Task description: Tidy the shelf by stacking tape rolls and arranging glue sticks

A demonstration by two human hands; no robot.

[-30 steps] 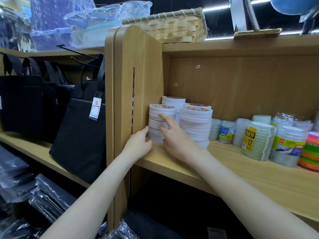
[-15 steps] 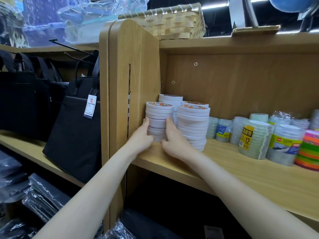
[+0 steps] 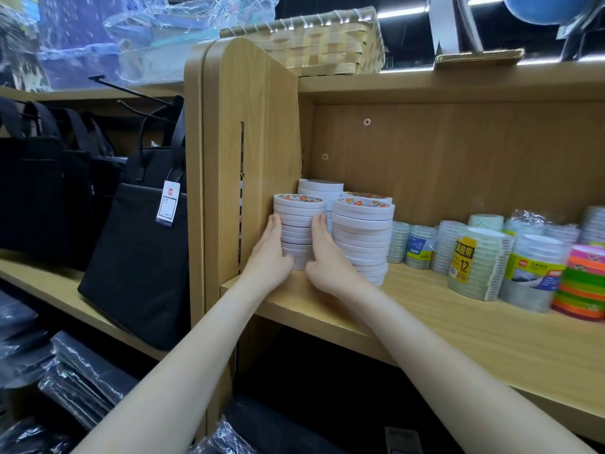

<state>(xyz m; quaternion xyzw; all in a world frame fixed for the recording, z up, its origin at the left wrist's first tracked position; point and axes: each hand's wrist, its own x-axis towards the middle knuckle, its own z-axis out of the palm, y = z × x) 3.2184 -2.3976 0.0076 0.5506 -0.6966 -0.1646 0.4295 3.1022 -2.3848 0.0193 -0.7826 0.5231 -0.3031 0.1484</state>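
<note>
A stack of white tape rolls [image 3: 298, 217] stands at the left end of the wooden shelf [image 3: 425, 309], close to the side panel [image 3: 248, 142]. My left hand [image 3: 268, 253] presses its left side and my right hand [image 3: 327, 257] presses its right side, fingers straight along the rolls. A second white stack [image 3: 363, 234] stands just right of it, touching my right hand. A taller white stack [image 3: 319, 186] sits behind both.
Wrapped packs of clear tape [image 3: 478, 260] and a pile of neon rolls [image 3: 582, 283] fill the shelf's right half. A woven basket [image 3: 320, 40] sits on top. Black bags [image 3: 137, 244] hang on the left shelf unit.
My left hand moved from the shelf edge up against the stack's left side. My right hand slid between the two front stacks, and both hands now squeeze the left stack.
</note>
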